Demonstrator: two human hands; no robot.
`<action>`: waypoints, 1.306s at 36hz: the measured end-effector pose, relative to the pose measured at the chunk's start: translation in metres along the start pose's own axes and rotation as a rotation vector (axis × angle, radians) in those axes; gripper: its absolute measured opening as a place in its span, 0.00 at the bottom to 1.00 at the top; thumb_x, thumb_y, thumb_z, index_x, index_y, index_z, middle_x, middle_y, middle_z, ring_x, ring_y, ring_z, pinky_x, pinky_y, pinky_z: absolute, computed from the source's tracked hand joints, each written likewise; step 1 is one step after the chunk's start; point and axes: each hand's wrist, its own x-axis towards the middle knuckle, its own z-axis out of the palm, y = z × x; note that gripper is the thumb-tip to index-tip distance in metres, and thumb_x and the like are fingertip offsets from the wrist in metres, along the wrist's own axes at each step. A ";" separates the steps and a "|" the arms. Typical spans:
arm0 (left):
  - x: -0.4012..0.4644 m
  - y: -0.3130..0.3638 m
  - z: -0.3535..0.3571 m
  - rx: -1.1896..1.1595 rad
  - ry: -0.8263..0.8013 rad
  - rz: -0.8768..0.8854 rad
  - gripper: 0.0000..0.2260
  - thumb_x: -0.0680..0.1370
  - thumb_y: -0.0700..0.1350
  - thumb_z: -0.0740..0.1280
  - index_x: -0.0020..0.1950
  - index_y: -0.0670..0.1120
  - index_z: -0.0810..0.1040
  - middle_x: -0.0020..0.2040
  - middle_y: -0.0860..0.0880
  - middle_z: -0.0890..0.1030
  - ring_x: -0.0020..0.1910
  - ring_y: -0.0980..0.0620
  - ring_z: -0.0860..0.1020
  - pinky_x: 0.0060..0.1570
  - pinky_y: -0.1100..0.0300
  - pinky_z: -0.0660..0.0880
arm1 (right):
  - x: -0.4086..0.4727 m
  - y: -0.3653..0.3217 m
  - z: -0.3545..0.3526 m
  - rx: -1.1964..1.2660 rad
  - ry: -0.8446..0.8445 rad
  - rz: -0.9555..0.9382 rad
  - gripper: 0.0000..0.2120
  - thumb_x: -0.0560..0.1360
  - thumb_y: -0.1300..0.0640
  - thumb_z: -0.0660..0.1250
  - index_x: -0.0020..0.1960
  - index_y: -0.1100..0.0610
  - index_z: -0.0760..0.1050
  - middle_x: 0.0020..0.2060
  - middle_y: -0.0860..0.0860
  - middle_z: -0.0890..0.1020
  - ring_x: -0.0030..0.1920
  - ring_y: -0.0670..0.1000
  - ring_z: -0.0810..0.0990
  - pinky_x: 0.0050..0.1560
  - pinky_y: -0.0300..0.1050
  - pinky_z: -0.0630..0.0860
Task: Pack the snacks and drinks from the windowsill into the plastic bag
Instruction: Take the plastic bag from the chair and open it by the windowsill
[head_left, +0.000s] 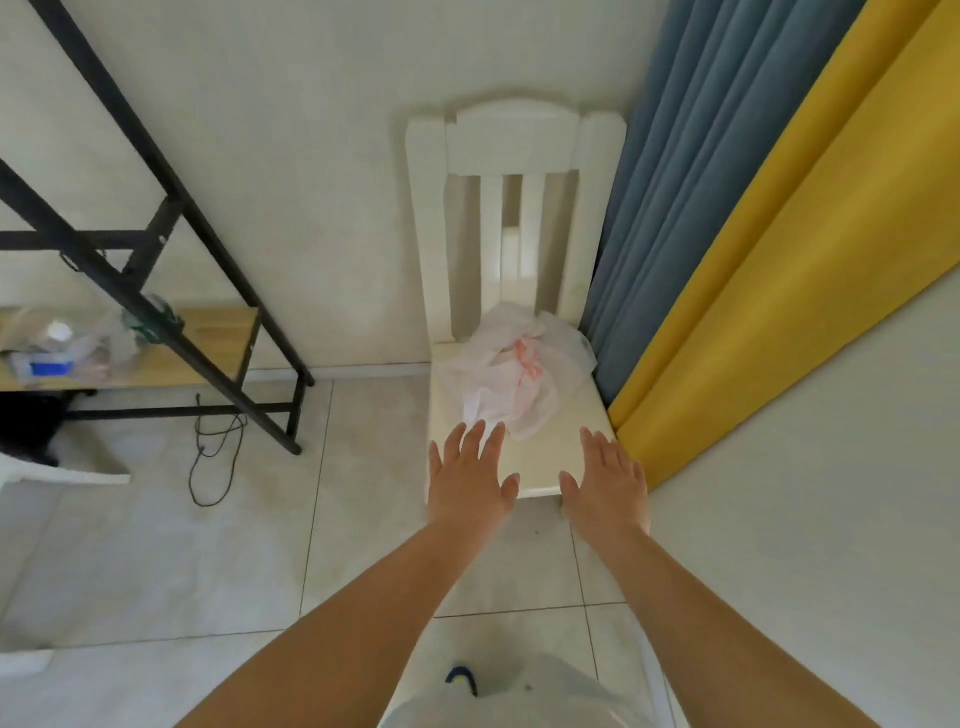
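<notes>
Bare forearms, no sleeves, left hand (470, 480), right hand (610, 488), white top

white chair (511, 156), tiled floor (156, 561), blue curtain (665, 171)

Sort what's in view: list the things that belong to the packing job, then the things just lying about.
Belongs to the job:
plastic bag, crumpled on the chair seat
left hand and right hand, both open, reaching toward it

Just lying about:
white chair
blue curtain
yellow curtain
black-framed shelf with clutter
black cable on the floor
</notes>
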 end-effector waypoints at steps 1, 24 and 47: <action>0.011 0.000 -0.001 0.001 -0.007 0.003 0.28 0.81 0.57 0.52 0.78 0.54 0.45 0.78 0.52 0.48 0.77 0.49 0.44 0.75 0.46 0.43 | 0.010 0.001 -0.001 0.006 -0.006 0.016 0.30 0.81 0.46 0.49 0.78 0.53 0.41 0.77 0.51 0.49 0.77 0.52 0.47 0.76 0.51 0.47; 0.254 -0.018 0.020 -0.101 -0.208 -0.190 0.28 0.80 0.55 0.57 0.77 0.52 0.52 0.78 0.50 0.54 0.77 0.48 0.49 0.75 0.46 0.48 | 0.255 -0.019 -0.012 0.033 -0.239 -0.033 0.26 0.80 0.50 0.56 0.76 0.55 0.55 0.74 0.52 0.62 0.73 0.53 0.60 0.71 0.47 0.59; 0.421 -0.075 0.113 -0.036 -0.531 -0.167 0.23 0.80 0.45 0.53 0.76 0.47 0.57 0.78 0.52 0.51 0.76 0.49 0.49 0.74 0.46 0.47 | 0.379 -0.029 0.067 0.206 -0.365 0.161 0.22 0.80 0.49 0.56 0.72 0.52 0.63 0.69 0.51 0.69 0.67 0.53 0.69 0.62 0.47 0.70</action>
